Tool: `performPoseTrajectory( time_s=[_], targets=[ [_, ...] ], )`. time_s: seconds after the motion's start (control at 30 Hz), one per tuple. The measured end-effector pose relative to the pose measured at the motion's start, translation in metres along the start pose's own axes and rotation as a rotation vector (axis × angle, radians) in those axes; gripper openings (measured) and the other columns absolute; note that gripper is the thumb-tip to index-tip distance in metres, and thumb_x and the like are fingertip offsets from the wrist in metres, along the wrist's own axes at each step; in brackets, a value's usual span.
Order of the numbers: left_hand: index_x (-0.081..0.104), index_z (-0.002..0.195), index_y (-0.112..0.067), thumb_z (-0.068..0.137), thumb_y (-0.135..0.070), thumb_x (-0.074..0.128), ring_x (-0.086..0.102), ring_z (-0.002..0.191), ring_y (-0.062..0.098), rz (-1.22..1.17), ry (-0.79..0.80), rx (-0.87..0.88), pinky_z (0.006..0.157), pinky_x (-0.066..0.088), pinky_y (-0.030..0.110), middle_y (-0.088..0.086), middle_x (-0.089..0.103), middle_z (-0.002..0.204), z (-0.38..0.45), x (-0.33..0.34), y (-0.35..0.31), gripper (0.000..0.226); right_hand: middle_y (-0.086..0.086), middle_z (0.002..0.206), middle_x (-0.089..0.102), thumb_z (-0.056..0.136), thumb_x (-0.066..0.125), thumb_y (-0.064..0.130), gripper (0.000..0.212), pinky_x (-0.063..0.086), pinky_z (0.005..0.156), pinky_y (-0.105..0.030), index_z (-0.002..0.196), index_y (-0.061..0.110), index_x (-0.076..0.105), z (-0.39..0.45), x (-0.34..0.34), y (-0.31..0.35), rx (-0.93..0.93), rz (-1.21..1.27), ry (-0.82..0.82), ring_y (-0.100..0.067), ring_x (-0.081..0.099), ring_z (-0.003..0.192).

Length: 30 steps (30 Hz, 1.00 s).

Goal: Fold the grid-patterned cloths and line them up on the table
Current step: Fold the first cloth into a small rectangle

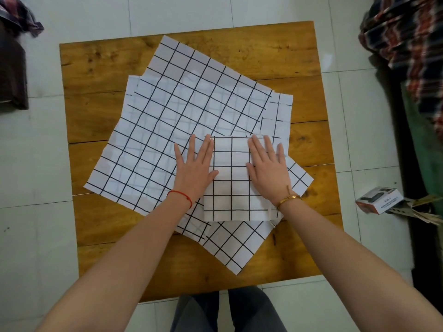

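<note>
A folded white cloth with a black grid (pixel 231 183) lies as a small rectangle on top of a pile of unfolded grid cloths (pixel 167 116) spread askew over the wooden table (pixel 96 75). My left hand (pixel 195 168) lies flat with straight fingers at the folded cloth's left edge, partly on the unfolded cloth beneath. My right hand (pixel 268 167) presses flat on the folded cloth's right side. Another unfolded grid cloth (pixel 235 245) pokes out toward the table's near edge.
Bare wood shows along the table's left, far and near sides. On the tiled floor, a small cardboard box (pixel 378 200) sits to the right, checked fabric (pixel 407 44) hangs at the far right, and dark cloth (pixel 14 68) sits at the left.
</note>
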<state>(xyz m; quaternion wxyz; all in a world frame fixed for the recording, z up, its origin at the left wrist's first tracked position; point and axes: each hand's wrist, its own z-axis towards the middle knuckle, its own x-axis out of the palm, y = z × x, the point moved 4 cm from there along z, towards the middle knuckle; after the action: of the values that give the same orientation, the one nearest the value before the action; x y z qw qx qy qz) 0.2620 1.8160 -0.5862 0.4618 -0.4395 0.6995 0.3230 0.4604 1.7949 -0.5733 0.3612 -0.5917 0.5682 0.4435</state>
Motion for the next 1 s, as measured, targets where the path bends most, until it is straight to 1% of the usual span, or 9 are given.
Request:
performPoseTrajectory(
  time_s=[0.2,0.3,0.37,0.43,0.53,0.63,0.7,0.8,1.0],
  targets=[
    [-0.011,0.153,-0.011,0.095,-0.061,0.019,-0.006,0.148,0.037,-0.002,-0.012,0.016,0.111,0.012,0.067,0.004,-0.012,0.162,-0.001,-0.001,0.002,0.082,-0.001,0.16,0.01,0.1,0.021,0.039,0.06,0.003,0.118,-0.054,0.153,0.014,0.009,-0.007,-0.004,-0.024,0.082,0.054,-0.014,-0.025,0.0,0.148],
    [-0.004,0.154,-0.009,0.096,-0.055,0.027,-0.003,0.149,0.033,-0.028,-0.044,0.034,0.114,0.013,0.061,0.008,-0.005,0.163,-0.002,-0.006,0.0,0.08,-0.003,0.16,0.011,0.101,0.026,0.036,0.059,0.002,0.118,-0.053,0.152,0.012,0.011,-0.003,-0.013,-0.016,0.088,0.078,-0.061,-0.026,0.0,0.148],
    [0.004,0.154,-0.007,0.099,-0.045,0.034,0.002,0.15,0.029,-0.039,-0.087,0.067,0.117,0.016,0.054,0.011,0.004,0.162,-0.004,-0.011,-0.004,0.074,-0.004,0.16,0.012,0.101,0.026,0.033,0.057,0.005,0.119,-0.052,0.152,0.011,0.014,0.002,-0.02,-0.004,0.036,0.086,-0.074,-0.026,0.003,0.148],
    [0.014,0.153,-0.005,0.102,-0.035,0.034,0.01,0.149,0.028,-0.042,-0.138,0.081,0.118,0.019,0.05,0.011,0.014,0.161,-0.009,-0.011,-0.006,0.063,-0.005,0.159,0.019,0.1,0.024,0.03,0.054,0.01,0.119,-0.051,0.15,0.011,0.021,0.009,-0.024,0.014,-0.088,0.075,-0.059,-0.027,0.01,0.147],
    [0.02,0.152,-0.005,0.103,-0.027,0.034,0.015,0.148,0.027,-0.062,-0.155,0.07,0.118,0.02,0.048,0.011,0.019,0.16,-0.019,-0.006,-0.006,0.055,-0.005,0.156,0.027,0.099,0.021,0.027,0.052,0.016,0.118,-0.05,0.148,0.011,0.03,0.015,-0.022,0.034,-0.231,0.055,-0.001,-0.027,0.02,0.145],
    [0.018,0.152,-0.005,0.101,-0.023,0.04,0.014,0.149,0.026,-0.066,-0.13,0.078,0.118,0.02,0.049,0.011,0.017,0.161,-0.029,0.002,-0.005,0.059,-0.003,0.158,0.02,0.101,0.028,0.025,0.051,0.013,0.118,-0.05,0.15,0.012,0.025,0.017,-0.013,0.041,-0.22,0.059,0.052,-0.027,0.016,0.146],
    [0.015,0.153,-0.004,0.102,-0.023,0.037,0.011,0.149,0.027,-0.069,-0.116,0.084,0.118,0.019,0.049,0.012,0.014,0.161,-0.038,0.005,-0.005,0.059,-0.001,0.16,0.015,0.101,0.032,0.024,0.053,0.012,0.118,-0.051,0.151,0.013,0.021,0.015,-0.01,0.042,-0.194,0.064,0.057,-0.027,0.012,0.147],
    [0.01,0.154,-0.005,0.104,-0.026,0.028,0.006,0.15,0.027,-0.066,-0.093,0.112,0.119,0.016,0.049,0.012,0.008,0.162,-0.058,0.009,-0.008,0.056,0.001,0.161,0.006,0.101,0.03,0.024,0.055,0.006,0.119,-0.05,0.153,0.015,0.013,0.015,-0.008,0.044,-0.179,0.045,0.086,-0.025,0.005,0.148],
    [0.006,0.154,-0.005,0.102,-0.027,0.029,-0.001,0.149,0.029,-0.092,-0.028,0.178,0.119,0.014,0.05,0.014,0.002,0.162,-0.111,0.027,-0.02,0.06,0.003,0.161,-0.005,0.102,0.024,0.025,0.056,0.001,0.119,-0.049,0.153,0.016,0.003,0.013,-0.009,0.048,-0.147,0.042,0.132,-0.026,-0.003,0.148]
  ],
)
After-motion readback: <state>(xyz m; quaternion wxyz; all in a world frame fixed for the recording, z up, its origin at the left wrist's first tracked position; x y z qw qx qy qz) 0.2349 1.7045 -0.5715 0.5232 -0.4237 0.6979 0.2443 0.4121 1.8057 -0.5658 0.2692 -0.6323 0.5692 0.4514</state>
